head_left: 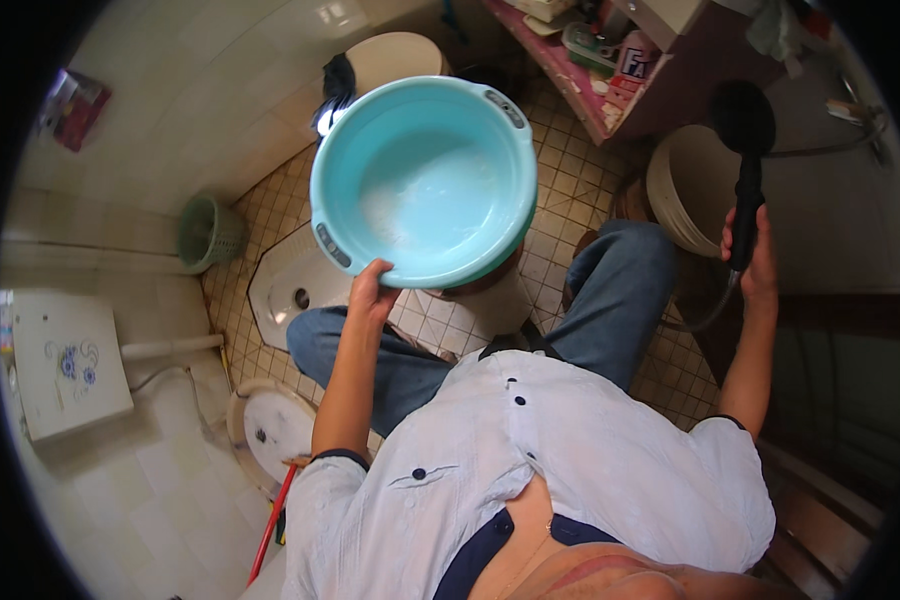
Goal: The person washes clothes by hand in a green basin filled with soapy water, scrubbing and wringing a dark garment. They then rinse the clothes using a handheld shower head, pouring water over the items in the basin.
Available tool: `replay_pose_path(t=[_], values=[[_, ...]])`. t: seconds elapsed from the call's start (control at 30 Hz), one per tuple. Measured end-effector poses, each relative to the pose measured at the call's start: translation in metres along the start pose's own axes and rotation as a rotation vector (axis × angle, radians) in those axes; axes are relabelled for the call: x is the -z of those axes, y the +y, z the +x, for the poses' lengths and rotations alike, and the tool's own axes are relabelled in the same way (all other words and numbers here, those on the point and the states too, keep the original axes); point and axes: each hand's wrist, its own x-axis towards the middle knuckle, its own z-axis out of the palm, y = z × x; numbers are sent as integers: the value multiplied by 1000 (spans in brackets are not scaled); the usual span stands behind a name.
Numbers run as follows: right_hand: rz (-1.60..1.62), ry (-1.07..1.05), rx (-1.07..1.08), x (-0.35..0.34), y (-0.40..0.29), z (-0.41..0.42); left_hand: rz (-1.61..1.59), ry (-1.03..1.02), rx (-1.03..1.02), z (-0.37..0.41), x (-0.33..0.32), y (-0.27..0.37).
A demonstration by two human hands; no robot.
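My left hand [375,291] grips the near rim of a round turquoise plastic basin [424,180], thumb over the edge. A little whitish foam or water shows on the basin's floor, and grey grips are set in two sides of its rim. Beneath it, part of a darker green rim [506,259] peeks out. Off to the right, my right hand [754,247] is closed around the handle of a black shower head [744,124], held upright with its hose [720,300] trailing down from the handle. No spray of water can be made out.
A squat toilet [292,281] is set in the tiled floor at left, with a green plastic basket [210,232] behind it. Stacked pale buckets [690,187] stand at right below a pink shelf [551,56] with bottles. A white cistern [71,364] hangs on the left wall.
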Motion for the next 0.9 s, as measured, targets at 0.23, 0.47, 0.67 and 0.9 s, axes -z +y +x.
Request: replay_pose_path(t=[0.23,0.47,0.67,0.9], values=[[-357,-381,-73,-126,-34,-7,160,13,-63,0,-4,-3],[-553,-643,-19,-183,-37,5,-2,-82,3,8,-9,-5],[-464,-791,-87,-218,-30,1,-156,-21,132,11,-11,-4],[-546,-833,-193,-200,-25,18,-188,-27,124,20,-7,-11]])
